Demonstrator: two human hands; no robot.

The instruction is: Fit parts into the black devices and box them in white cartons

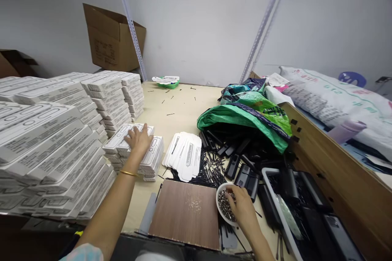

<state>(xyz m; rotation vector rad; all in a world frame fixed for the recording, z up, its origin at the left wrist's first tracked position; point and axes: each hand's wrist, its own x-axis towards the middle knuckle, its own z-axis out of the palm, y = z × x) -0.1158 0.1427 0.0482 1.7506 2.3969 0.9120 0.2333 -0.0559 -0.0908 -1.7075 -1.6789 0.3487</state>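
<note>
Left hand [140, 141]: fingers spread over a stack of small white printed cardboard boxes [153, 152], left. Right hand [243, 208]: fingers curled inside a round white bowl [217, 200] of small shiny metal pieces [225, 208], near right; grip cannot be told. Brown wood-grain board [182, 220]: near, left of bowl.

A carton [105, 42] (printed on one side) is near the far left corner of the desk [180, 110], beside a post [131, 24]. A green tray [173, 86] sits at the far edge. A brown board [346, 175] lines the right edge; past it are a sack [333, 93] and a lilac bottle [347, 131].
</note>
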